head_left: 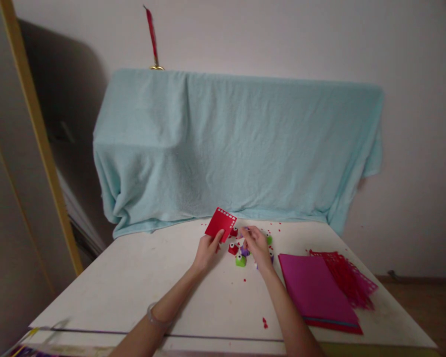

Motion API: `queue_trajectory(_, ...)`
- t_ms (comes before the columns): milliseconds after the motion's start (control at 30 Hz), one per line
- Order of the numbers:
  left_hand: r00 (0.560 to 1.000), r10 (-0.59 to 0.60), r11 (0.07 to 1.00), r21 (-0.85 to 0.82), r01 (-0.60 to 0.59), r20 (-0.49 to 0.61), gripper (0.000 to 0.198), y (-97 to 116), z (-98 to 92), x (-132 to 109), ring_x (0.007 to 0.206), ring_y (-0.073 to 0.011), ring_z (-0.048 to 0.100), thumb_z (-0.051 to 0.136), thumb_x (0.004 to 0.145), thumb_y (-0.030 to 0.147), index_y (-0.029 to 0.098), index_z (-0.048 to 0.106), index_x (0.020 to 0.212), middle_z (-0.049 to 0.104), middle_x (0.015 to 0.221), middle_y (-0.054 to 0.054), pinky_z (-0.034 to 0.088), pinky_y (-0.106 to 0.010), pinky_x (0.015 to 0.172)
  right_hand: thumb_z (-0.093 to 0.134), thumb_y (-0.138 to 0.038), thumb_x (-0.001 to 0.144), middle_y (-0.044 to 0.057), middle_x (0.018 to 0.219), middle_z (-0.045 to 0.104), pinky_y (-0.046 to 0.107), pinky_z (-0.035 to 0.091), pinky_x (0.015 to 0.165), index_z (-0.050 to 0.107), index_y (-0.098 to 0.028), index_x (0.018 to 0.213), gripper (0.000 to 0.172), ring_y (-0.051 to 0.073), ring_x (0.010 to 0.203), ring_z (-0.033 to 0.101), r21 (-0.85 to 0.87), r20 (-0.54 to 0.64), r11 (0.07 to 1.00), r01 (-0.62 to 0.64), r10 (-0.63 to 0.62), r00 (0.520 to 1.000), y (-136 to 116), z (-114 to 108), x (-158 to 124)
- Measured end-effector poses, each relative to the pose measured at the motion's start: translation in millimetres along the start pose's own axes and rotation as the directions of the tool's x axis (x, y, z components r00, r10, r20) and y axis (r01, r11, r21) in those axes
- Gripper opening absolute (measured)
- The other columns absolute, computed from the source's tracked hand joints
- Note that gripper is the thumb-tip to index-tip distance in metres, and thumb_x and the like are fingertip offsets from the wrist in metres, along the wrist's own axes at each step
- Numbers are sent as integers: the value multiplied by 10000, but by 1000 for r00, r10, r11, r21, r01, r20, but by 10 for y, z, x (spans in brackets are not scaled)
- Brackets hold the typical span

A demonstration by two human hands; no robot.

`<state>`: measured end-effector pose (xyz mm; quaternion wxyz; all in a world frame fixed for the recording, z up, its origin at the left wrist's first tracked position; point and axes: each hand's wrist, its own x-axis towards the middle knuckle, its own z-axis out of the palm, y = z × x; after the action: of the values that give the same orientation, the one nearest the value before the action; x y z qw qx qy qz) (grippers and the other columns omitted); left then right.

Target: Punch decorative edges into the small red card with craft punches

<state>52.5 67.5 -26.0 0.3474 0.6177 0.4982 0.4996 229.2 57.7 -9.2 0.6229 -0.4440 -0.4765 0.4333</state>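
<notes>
Seemingly mid-perforating, the left hand (207, 250) pinches a red paper card (220, 224) with a punched edge just above the white table (134, 282); the right hand (257, 245) curls over small coloured plastic punches (240, 260), grip unclear; next needs edge-to-slot alignment.

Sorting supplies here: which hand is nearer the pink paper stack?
Right. The right hand sits just left of the pink paper stack, among small punches; the left hand is farther left, holding a red card.
</notes>
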Motion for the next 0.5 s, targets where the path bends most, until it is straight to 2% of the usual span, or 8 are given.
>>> queue_trajectory(233,1000,25,1000,-1,-25,2,528,80,-28,-14,431,-95,422,530,843,543,149,558,493,490,435,4,286,-203,450,791,-394,670,10,783,672,210,433,494,599,-187,920,378,113,563,564,53,121,998,20,-26,992,-5,46,-50)
queue_trajectory(400,1000,6,1000,-22,-6,20,539,35,-16,-2,421,-97,413,510,853,542,155,546,481,473,417,6,282,-208,450,775,-378,690,53,879,693,230,465,589,644,-169,926,342,174,744,627,3,208,1000,0,0,978,-46,41,-87)
queue_trajectory(500,999,11,1000,-27,-10,43,544,-11,3,-1,433,-102,434,484,868,542,154,549,493,493,432,1,311,-208,469,763,-385,704,49,859,690,234,462,592,650,-168,917,324,177,740,626,-10,229,1000,-1,3,973,-76,43,-102)
